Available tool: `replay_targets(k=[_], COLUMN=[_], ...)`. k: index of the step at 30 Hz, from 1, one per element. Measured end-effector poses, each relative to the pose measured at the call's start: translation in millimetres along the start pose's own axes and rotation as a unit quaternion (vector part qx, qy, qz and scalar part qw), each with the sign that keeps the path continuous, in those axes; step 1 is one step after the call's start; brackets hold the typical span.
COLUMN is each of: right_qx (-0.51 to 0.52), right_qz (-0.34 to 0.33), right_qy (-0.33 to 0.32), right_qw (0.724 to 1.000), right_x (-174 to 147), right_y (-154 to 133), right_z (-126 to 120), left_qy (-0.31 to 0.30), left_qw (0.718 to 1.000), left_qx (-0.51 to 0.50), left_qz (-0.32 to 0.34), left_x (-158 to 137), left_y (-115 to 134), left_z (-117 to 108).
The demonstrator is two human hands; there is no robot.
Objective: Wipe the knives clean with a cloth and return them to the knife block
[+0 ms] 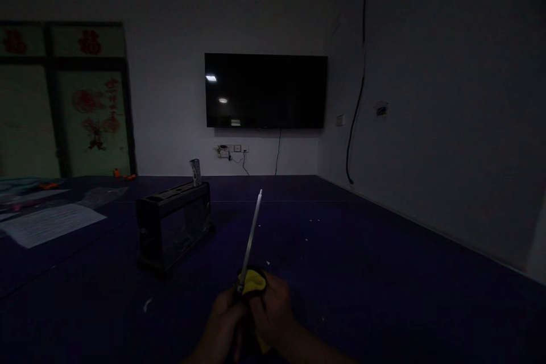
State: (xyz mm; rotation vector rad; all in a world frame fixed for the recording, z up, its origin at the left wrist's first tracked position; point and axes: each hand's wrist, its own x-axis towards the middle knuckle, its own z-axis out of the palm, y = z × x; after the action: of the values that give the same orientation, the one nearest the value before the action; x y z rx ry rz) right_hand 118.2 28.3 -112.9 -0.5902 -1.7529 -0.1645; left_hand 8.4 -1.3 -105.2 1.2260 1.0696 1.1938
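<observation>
Low in the middle, my left hand (222, 321) is closed around the base of a screwdriver (252, 233), whose handle is mostly hidden by my fingers. Its long, bare metal shaft points up and away, leaning slightly right. Pressed close beside it, my right hand (276, 308) is closed on a yellow cloth (255, 281) with a dark edge. The cloth sits against the lower end of the shaft, and a bit of yellow also shows beneath the hand. Dim light hides the finger details.
Left of my hands stands a black open-framed rack (162, 205) with a patterned upright piece (195, 172) in its top. Papers (53, 224) and small orange items (128, 176) lie on the dark blue table (362, 273). A television (267, 91) hangs on the wall.
</observation>
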Motion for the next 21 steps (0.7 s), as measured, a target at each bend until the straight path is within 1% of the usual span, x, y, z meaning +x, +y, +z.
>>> replay_targets(k=[2, 5, 10, 16, 21], right_qx=[-0.004, 0.005, 0.006, 0.041, 0.053], right_qz=[-0.022, -0.050, -0.054, 0.012, 0.049], right_qy=[0.011, 0.005, -0.008, -0.048, -0.073], right_qw=[1.000, 0.999, 0.998, 0.998, 0.995], right_x=[1, 2, 0, 0, 3], right_y=[-1, -3, -4, -11, -12], right_z=[-2, -4, -5, -3, -3], left_qy=[0.011, 0.017, 0.014, 0.031, 0.032], left_qw=[1.000, 1.000, 1.000, 0.999, 0.999], left_qx=[-0.011, -0.023, -0.019, 0.008, -0.013], left_qz=[0.000, 0.003, 0.003, 0.007, 0.012], left_x=[1, 4, 5, 1, 1], left_y=[-1, -6, -10, -7, -4], left_z=[-1, -3, -4, -2, -4])
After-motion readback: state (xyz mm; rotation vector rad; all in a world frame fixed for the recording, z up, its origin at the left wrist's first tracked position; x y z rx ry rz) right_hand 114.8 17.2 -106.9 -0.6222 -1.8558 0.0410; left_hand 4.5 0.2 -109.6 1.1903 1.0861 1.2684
